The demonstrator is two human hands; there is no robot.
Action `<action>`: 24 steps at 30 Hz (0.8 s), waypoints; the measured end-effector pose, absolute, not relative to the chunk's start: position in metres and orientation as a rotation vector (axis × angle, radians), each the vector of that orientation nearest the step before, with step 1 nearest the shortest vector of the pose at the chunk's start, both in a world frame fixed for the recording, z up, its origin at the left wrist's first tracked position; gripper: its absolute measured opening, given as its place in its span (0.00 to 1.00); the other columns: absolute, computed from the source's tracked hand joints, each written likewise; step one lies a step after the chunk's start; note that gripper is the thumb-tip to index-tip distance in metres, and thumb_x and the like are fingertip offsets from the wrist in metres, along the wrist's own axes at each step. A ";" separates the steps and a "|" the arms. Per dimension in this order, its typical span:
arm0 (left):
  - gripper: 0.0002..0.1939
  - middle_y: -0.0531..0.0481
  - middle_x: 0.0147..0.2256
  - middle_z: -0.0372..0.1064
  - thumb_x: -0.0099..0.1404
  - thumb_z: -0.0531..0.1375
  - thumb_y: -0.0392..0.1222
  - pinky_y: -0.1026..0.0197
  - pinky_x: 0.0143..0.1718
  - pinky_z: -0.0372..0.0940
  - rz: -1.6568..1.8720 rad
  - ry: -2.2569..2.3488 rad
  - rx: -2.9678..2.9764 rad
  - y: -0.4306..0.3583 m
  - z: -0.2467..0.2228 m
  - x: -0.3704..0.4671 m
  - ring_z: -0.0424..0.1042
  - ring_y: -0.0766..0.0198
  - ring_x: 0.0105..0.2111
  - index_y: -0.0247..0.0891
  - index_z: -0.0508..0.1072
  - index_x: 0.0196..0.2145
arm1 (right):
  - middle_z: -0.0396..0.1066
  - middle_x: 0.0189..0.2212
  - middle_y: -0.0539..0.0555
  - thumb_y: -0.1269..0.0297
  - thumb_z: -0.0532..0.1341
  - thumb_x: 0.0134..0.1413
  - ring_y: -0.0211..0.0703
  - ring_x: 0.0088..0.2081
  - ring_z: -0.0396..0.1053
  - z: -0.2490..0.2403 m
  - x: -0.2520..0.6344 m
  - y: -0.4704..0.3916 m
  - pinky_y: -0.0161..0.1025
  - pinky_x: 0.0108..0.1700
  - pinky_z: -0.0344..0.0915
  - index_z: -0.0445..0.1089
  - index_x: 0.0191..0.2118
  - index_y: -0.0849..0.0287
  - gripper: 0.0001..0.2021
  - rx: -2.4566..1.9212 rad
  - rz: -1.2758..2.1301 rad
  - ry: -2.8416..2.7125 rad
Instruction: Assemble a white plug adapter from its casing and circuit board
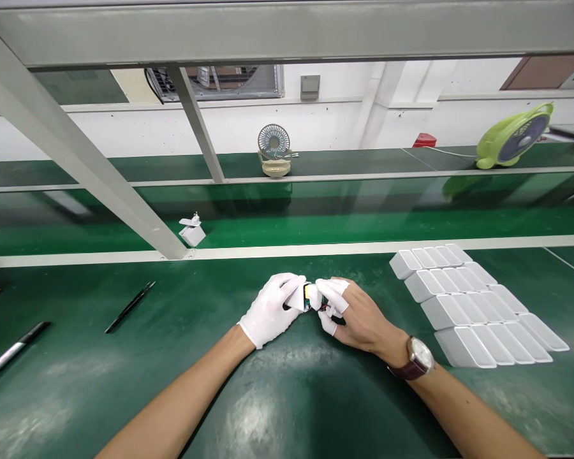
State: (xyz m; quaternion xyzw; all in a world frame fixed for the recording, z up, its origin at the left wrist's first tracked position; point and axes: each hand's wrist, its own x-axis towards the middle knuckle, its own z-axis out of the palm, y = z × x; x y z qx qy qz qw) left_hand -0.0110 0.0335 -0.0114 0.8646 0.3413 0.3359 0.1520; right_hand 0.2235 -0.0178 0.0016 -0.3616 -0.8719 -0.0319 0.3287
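Observation:
My left hand [273, 308], in a white glove, is closed around a white plastic charger housing [296, 298]. A circuit board with a yellow part [307, 294] shows at the housing's open right end. My right hand [351, 312] wears white finger cots and a wristwatch. Its fingers pinch a small white piece [314, 297] against that end, with dark and reddish bits, perhaps wires, just below. Whether the piece is fully apart from the board I cannot tell. Both hands meet just above the green table [268, 395].
Rows of white plastic housings [478, 306] lie at the right. A white charger with plug pins [192, 231] sits past the rail, near a slanted post [100, 166]. A black pen [130, 307] and a silver-black tool [14, 352] lie left. Two fans [274, 143] stand at the back.

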 end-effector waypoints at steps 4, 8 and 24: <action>0.25 0.43 0.52 0.68 0.65 0.62 0.37 0.49 0.56 0.67 0.962 0.969 2.476 0.033 -0.010 -0.010 0.68 0.55 0.54 0.44 0.66 0.58 | 0.69 0.53 0.65 0.73 0.58 0.60 0.56 0.55 0.66 0.003 0.222 -0.018 0.61 0.60 0.66 0.48 0.69 0.64 0.33 -0.928 -0.084 -2.287; 0.24 0.44 0.52 0.69 0.65 0.62 0.35 0.50 0.55 0.68 0.963 0.967 2.485 0.032 -0.011 -0.010 0.68 0.55 0.53 0.45 0.67 0.58 | 0.68 0.54 0.65 0.72 0.57 0.61 0.57 0.57 0.65 -0.003 0.221 -0.016 0.60 0.59 0.66 0.46 0.69 0.63 0.33 -0.927 -0.034 -2.300; 0.16 0.46 0.42 0.76 0.58 0.69 0.44 0.53 0.42 0.70 1.014 0.985 2.219 0.024 -0.001 -0.010 0.72 0.57 0.42 0.42 0.76 0.45 | 0.72 0.50 0.58 0.65 0.53 0.69 0.48 0.52 0.71 -0.007 0.212 -0.028 0.50 0.55 0.71 0.60 0.64 0.53 0.20 -1.016 0.513 -1.885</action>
